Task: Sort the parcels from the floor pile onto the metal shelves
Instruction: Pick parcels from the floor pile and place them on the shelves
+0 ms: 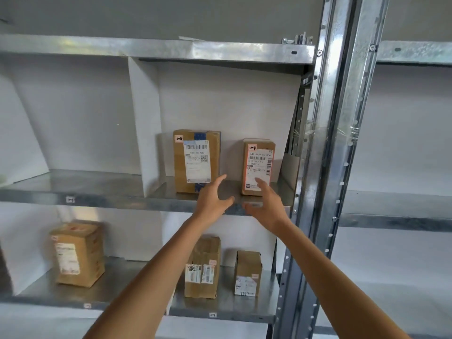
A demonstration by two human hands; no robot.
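Steel shelving fills the view, and both bare hands are raised in front of the middle shelf [110, 201], holding nothing. The left hand [213, 198] has its fingers straight and spread, with the thumb out to the right. The right hand [266, 204] is spread the same way, its thumb pointing left toward the other thumb, and a gap lies between the two.

Just beyond the left fingertips and slightly to their left stands the larger parcel [197, 161]. It is upright on the middle shelf, brown cardboard with a white barcode label and blue tape. The right fingertips [261, 185] lie over the lower label of the smaller parcel [258, 165], which is also upright on that shelf. Whether they touch it I cannot tell. The two parcels stand apart, and the space between them is straight ahead of the gap between the hands.

Further left of the left fingers, past the larger parcel, a white divider [146, 123] splits the shelf. An upright post [325, 143] rises to the right of the right fingers.

Below both wrists, the lower shelf [244, 307] carries three more parcels. A taped parcel [205, 270] and a short parcel [247, 272] stand beneath the hands, and a blurred parcel [78, 254] is well off to the left.
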